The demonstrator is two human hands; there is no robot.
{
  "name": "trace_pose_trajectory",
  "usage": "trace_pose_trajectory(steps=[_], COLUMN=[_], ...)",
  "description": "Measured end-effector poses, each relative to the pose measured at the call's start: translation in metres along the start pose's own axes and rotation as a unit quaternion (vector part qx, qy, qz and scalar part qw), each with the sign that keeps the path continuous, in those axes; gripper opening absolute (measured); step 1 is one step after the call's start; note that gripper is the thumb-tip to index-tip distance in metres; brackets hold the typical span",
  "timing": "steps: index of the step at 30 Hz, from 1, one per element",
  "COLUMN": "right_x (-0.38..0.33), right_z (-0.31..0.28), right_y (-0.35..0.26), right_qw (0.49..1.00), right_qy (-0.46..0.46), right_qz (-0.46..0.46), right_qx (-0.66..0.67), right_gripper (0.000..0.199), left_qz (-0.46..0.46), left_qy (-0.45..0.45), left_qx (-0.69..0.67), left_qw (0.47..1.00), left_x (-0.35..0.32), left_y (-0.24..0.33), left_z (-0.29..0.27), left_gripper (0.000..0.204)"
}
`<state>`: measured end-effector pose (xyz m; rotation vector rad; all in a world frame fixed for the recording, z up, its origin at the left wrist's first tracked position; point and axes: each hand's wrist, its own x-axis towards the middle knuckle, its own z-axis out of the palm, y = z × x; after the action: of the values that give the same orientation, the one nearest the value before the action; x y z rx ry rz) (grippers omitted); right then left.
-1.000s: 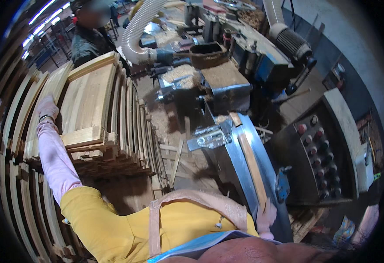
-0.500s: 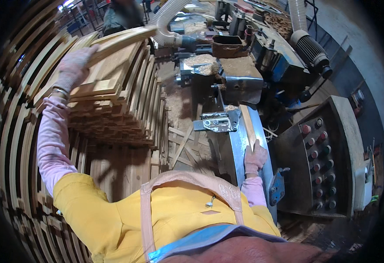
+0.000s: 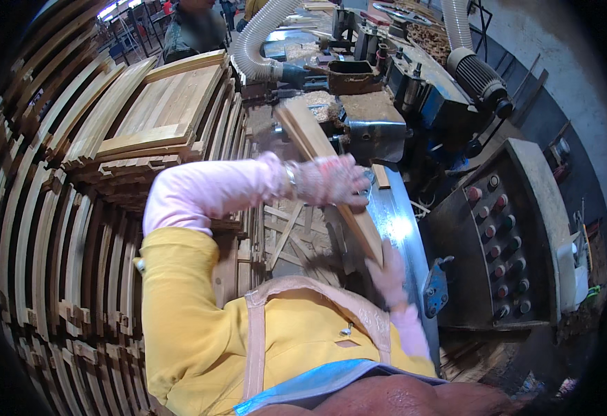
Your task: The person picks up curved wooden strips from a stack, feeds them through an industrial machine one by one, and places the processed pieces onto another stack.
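A slightly blurred wooden board [image 3: 305, 128] slants above the steel machine bed [image 3: 404, 232], its far end beside the shavings. My left hand [image 3: 331, 182], in a pale glove, reaches across from the left and grips the board around its middle. At the near end my right hand [image 3: 389, 276], also gloved and smeared by motion, is closed on the same board. A shorter visible length of wooden strip [image 3: 381, 176] lies on the bed, its far end hidden beneath the metal hood [image 3: 378, 139].
Stacked wooden frame panels [image 3: 154, 111] stand at the left. A control box [image 3: 501, 243] with several buttons is at the right, near a blue bracket [image 3: 438, 286]. A ribbed hose [image 3: 251, 41] and motor [image 3: 480, 76] sit farther back. Another person [image 3: 194, 31] stands beyond the stack.
My left hand has swung right from the stack, carrying the board over the machine bed. My right hand has left the strip for the board's near end. The strip has slid farther under the hood.
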<state>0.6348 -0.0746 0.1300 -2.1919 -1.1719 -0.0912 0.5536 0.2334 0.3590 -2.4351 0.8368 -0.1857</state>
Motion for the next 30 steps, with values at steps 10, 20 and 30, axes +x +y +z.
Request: trace_pose_trajectory(steps=[10, 20, 30], right_x=[-0.179, 0.056, -0.085], right_z=[-0.091, 0.058, -0.013], right_y=[-0.035, 0.083, 0.035], right_qw=[0.892, 0.933, 0.944], right_qy=[-0.059, 0.224, -0.021], right_qz=[0.421, 0.224, 0.278], right_qx=[-0.153, -0.171, -0.174], right_gripper=[0.07, 0.062, 0.065], left_qz=[-0.099, -0.285, -0.64], left_qy=[-0.165, -0.006, -0.13], left_qx=[-0.16, -0.16, -0.234], left_qw=[0.968, 0.945, 0.72], left_x=[-0.009, -0.111, -0.323], left_y=[-0.006, -0.052, -0.068], left_z=[0.023, -0.025, -0.104], left_gripper=[0.063, 0.073, 0.092])
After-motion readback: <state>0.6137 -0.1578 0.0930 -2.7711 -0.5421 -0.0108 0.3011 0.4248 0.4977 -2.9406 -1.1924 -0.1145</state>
